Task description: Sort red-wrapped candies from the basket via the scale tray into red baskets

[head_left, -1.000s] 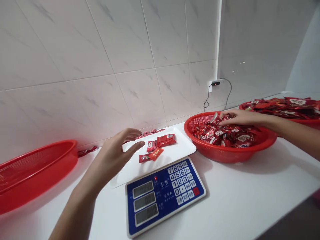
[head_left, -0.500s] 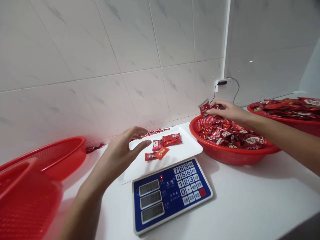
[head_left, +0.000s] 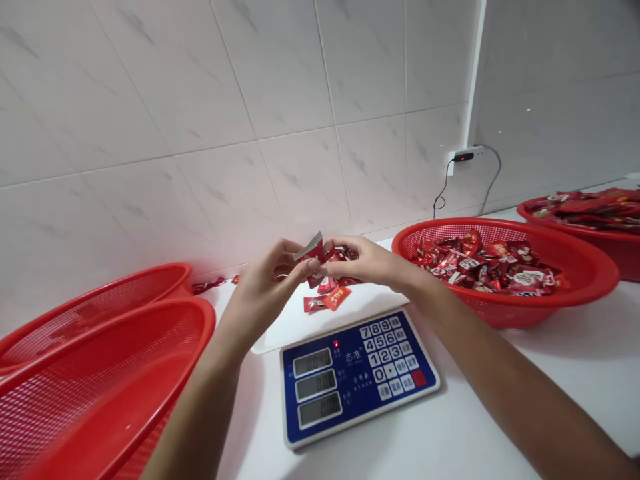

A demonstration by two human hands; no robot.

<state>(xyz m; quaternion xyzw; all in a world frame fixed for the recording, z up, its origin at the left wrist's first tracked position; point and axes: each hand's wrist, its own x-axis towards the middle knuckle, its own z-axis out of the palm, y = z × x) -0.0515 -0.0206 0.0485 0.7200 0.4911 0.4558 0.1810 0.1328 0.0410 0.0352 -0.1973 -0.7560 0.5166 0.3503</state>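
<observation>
My left hand [head_left: 275, 283] and my right hand [head_left: 367, 263] meet above the white tray [head_left: 285, 327] of a digital scale [head_left: 360, 377]. Between them is a small red snack packet [head_left: 314, 251] with a silvery end, and the fingers of both hands are closed on it. More red packets [head_left: 346, 255] show in my right hand, partly hidden by its fingers. On the tray beneath lie several small red packets [head_left: 336, 298], some covered by my hands. The scale has a blue panel with number keys and three grey displays.
A red mesh basket [head_left: 590, 280] full of red packets stands to the right, with another filled basket [head_left: 620, 250] behind it. Two red baskets [head_left: 200, 320] are on the left. A socket with a plugged cable [head_left: 463, 158] is on the tiled wall.
My right hand has moved left from above the packet basket to over the tray, carrying packets. My left hand has closed on one packet. The view has shifted slightly left.
</observation>
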